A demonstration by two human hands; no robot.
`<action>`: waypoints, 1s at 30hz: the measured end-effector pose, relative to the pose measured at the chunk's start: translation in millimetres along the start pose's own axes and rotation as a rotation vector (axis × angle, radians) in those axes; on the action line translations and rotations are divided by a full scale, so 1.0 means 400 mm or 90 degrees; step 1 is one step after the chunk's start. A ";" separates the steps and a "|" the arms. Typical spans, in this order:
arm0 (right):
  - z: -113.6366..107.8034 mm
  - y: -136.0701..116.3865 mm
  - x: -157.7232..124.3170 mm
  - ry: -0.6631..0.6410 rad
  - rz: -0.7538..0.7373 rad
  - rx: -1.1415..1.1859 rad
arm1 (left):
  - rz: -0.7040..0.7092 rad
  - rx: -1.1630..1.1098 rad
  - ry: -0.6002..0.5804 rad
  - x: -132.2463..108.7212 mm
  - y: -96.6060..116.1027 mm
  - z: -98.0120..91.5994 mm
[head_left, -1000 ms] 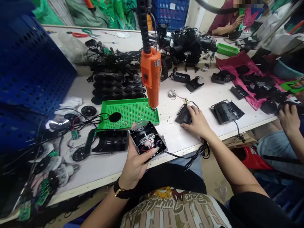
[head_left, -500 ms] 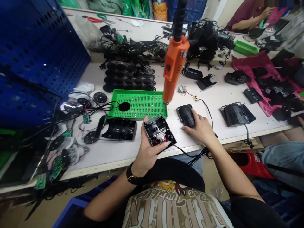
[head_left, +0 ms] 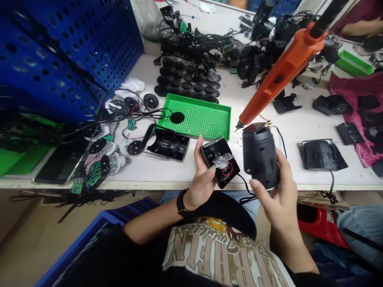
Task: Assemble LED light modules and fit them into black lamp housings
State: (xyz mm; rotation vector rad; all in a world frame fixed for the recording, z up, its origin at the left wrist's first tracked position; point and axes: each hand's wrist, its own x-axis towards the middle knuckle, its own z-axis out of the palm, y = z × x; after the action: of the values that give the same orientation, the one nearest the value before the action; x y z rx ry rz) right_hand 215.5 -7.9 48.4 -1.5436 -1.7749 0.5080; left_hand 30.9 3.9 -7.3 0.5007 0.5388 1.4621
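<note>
My left hand [head_left: 201,181] grips an open black housing [head_left: 220,162] with red and blue wires and a clear lens piece inside. A black cable runs from it down over the table edge. My right hand [head_left: 277,187] holds a ribbed black back cover [head_left: 259,157] lifted off the table, close to the right of the housing. An orange electric screwdriver [head_left: 279,77] hangs tilted above them, its tip just over the cover. A green perforated screw tray [head_left: 196,117] lies behind my left hand.
Another black shell [head_left: 167,144] lies left of the housing. Black lamp parts [head_left: 321,154] rest to the right. Stacked black parts [head_left: 185,79] and tangled cables lie behind the tray. A blue perforated crate [head_left: 68,52] stands at the left, circuit boards and discs [head_left: 103,159] below it.
My right hand has lifted the ribbed cover off the table and brought it toward the housing. The view has swung left and the screwdriver now hangs tilted.
</note>
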 end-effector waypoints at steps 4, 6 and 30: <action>0.053 -0.043 -0.013 -0.042 -0.098 -0.037 | 0.015 -0.018 0.002 -0.011 -0.013 0.018; 0.067 -0.041 -0.012 -0.059 -0.115 -0.054 | 0.036 -0.024 -0.002 -0.018 -0.017 0.021; 0.056 -0.026 0.007 -0.242 -0.005 -0.010 | -0.044 -0.005 0.027 0.010 0.001 0.006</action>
State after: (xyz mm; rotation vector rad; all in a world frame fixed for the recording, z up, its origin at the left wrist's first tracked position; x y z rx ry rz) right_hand 192.1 -3.8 41.6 -1.5228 -2.0696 0.8301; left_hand 32.3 8.0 -5.5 0.4412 0.5777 1.4117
